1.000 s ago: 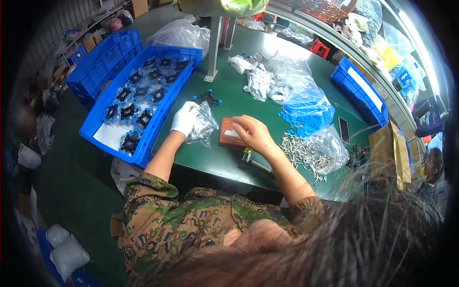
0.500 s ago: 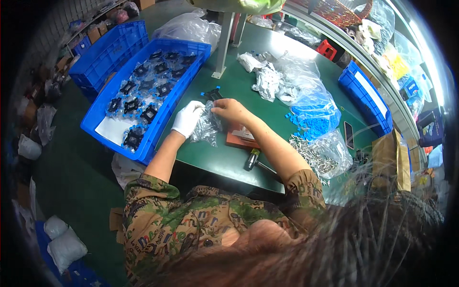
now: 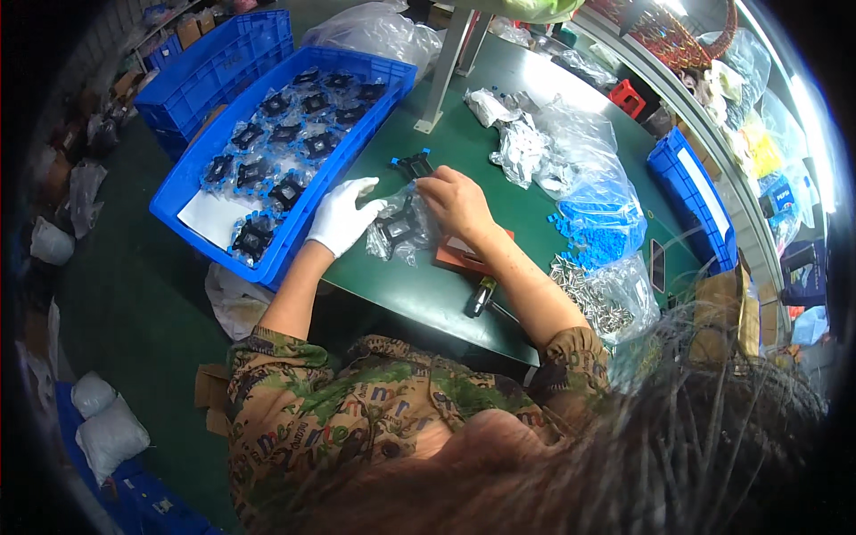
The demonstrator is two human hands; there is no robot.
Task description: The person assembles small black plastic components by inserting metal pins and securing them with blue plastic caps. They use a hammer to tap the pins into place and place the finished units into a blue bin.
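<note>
My left hand (image 3: pixel 343 218), in a white glove, is open beside a clear plastic bag (image 3: pixel 379 245), its thumb and fingers apart. Inside the bag shows a black X-shaped bracket (image 3: pixel 401 223). My bare right hand (image 3: pixel 456 203) has its fingers bent and closed at the bag's upper right edge; the fingertips are partly hidden. Just beyond them another black bracket (image 3: pixel 415 165) with blue tips lies on the green table. Under my right wrist sits an orange-red box (image 3: pixel 464 256), with a power tool with a green-and-black body (image 3: pixel 482 294) close to it.
At left a blue crate (image 3: pixel 294 192) holds several bagged black brackets, with more blue crates (image 3: pixel 214 71) behind. To the right lie small blue caps (image 3: pixel 593 242), metal screws (image 3: pixel 593 299), clear bags (image 3: pixel 580 147) and a phone (image 3: pixel 657 265). A metal post (image 3: pixel 443 80) rises from the table.
My left hand has let go of the bag and spread its fingers. The bracket in the bag shows more plainly now. The whole view has shifted slightly.
</note>
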